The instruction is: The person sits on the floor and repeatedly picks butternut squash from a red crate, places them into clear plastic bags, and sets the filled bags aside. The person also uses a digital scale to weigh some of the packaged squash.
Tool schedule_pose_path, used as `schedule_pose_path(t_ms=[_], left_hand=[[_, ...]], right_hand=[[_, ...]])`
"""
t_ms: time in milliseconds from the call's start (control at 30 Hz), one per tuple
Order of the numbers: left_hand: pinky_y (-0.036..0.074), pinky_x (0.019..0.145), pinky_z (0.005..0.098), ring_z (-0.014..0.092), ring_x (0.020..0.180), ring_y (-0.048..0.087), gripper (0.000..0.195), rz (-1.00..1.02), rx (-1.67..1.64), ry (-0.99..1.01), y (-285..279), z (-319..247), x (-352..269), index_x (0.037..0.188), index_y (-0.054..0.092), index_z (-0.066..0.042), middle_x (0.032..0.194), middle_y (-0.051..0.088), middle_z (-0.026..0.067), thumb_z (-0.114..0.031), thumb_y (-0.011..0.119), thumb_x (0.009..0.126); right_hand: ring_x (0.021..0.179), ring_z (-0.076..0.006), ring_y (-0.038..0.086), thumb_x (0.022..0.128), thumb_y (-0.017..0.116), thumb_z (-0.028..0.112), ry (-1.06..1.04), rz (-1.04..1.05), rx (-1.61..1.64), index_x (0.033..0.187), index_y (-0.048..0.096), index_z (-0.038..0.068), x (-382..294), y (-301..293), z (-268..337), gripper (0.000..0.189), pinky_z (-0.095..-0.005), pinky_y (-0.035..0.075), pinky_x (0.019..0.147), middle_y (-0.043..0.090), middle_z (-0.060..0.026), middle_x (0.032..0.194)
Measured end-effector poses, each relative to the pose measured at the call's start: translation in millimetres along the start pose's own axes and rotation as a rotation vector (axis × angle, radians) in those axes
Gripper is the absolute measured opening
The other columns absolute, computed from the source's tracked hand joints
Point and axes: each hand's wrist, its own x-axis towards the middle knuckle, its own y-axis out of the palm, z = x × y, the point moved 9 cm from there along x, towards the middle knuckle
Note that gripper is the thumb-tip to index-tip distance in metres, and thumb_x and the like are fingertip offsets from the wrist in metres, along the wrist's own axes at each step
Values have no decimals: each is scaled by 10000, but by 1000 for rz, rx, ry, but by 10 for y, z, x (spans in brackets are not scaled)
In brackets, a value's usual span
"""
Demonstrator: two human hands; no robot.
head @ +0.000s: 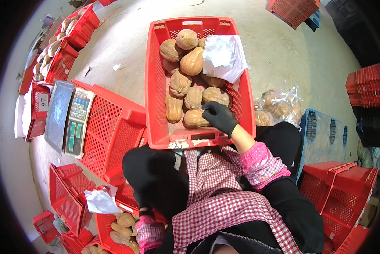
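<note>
A red plastic crate (199, 138) stands before my knees with several butternut-type squashes (191, 61) inside. My right hand (220, 116), in a black glove, is over the crate's near end with its fingers bent. It is at the right end of a tan squash (194, 119); whether it grips this squash, I cannot tell. A stack of clear plastic bags (223, 58) lies over the crate's right side. My left hand (140, 200), also black-gloved, hangs low beside my left knee, its fingers hidden. Near it is another red crate (102, 230) of squashes.
A digital scale (77, 123) with a metal pan rests beside an overturned red crate (104, 127) on the left. Bagged squashes (277, 106) lie to the right by a blue pallet (325, 136). A white plastic bag (102, 200) hangs over crates at lower left. Red crates (333, 190) stand at lower right.
</note>
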Motion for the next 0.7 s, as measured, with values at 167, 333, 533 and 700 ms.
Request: schedule_pose_path(t_ms=[167,333,533,700], left_hand=[[422,626,347,232,734,555,175,27,146,28,317,170,798,931,555,-10,788,577,131,-159,473,891],[430,666,324,199,756,552,173,32,221,91,112,157,1217,952,559,-11,805,575,104,-157,490,888],[441,715,297,159,781,547,177,-187,40,557,-1202,-1021,888,977,564,-13,825,574,72,-153,511,884],[448,797,279,169,873,564,174,-167,-364,677,-1901,-2539,294,1025,554,25,927,598,94,-45,516,871]], right_hand=[[928,-267,607,737,646,269,80,-206,-241,1073,585,53,697,-460,-281,404,-352,464,824,629,-148,993],[1106,-300,504,714,667,338,90,-328,-689,1273,425,106,1514,-1057,-212,652,-379,397,938,501,-172,1225],[1025,-237,519,783,526,192,-32,-144,-1819,1091,567,108,2041,-1234,-432,322,-391,360,868,585,-85,1057],[834,-241,593,749,518,141,-263,-85,-1763,800,668,131,1869,-1319,-269,159,-373,429,721,641,-80,834]])
